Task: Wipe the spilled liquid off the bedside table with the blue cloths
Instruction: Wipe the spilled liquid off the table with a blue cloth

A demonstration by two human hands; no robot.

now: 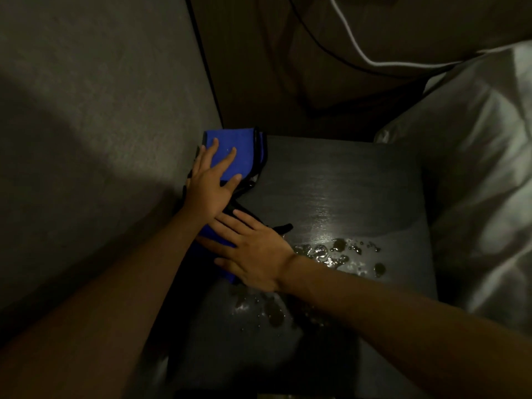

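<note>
I am resting my left hand (210,185), fingers straight, on the far blue cloth (233,151); my right hand (253,251) is lying flat on the near blue cloth (208,232). Spilled liquid (334,251) is pooling on the bedside table (345,182) beside it.

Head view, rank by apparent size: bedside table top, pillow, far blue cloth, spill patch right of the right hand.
1. Dark wood-grain bedside table top
2. White rumpled pillow, cropped by the frame
3-4. Far blue cloth and glossy spill patch: look alike; left hand covers part of the cloth.
</note>
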